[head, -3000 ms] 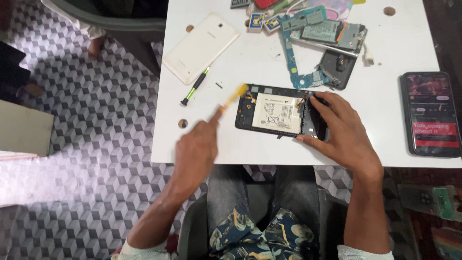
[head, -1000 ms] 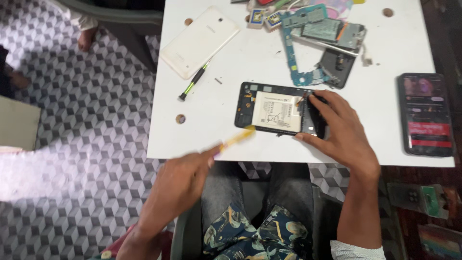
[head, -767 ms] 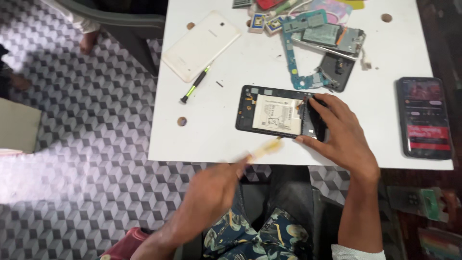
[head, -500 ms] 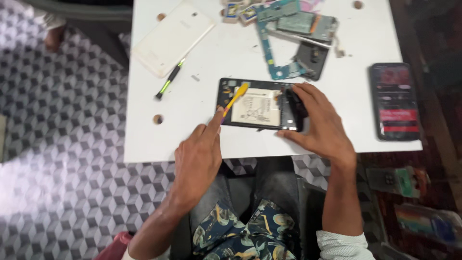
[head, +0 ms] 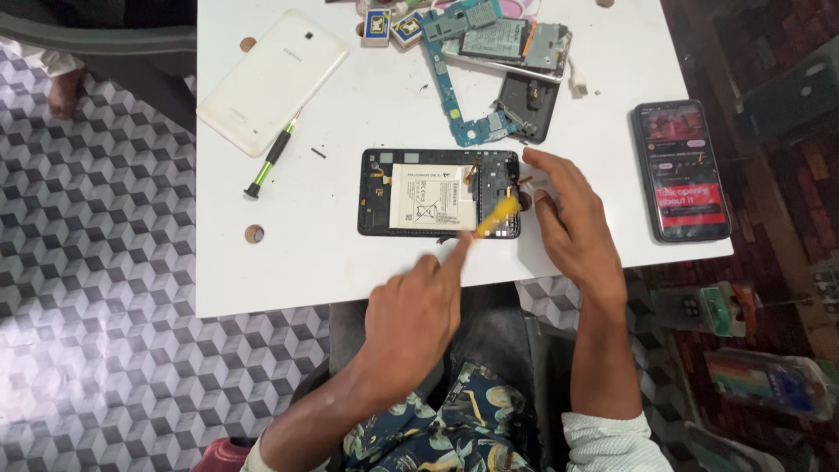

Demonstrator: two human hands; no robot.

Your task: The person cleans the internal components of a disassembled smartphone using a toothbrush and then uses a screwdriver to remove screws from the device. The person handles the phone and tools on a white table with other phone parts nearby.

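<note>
Opened tablet (head: 439,192) sat mid-bench (head: 288,271). Left hand (head: 411,319) fingers gripped a yellow pry tool (head: 495,215) at its battery (head: 432,197); right hand (head: 572,223) lay loose beside it. A slip could've punctured that battery.

Table (head: 262,280) under my hands – smooth white laminate, slight sheen. Opened tablet (head: 376,188): matt black plastic frame, battery (head: 433,197) w/ white paper-like label. Pry tool (head: 496,215) in my left hand (head: 415,319) – yellow plastic, smooth. Back cover (head: 273,80) glossy white plastic. Phone (head: 682,170) has glossy glass. Floor (head: 96,332) – patterned tile, matt.
</note>
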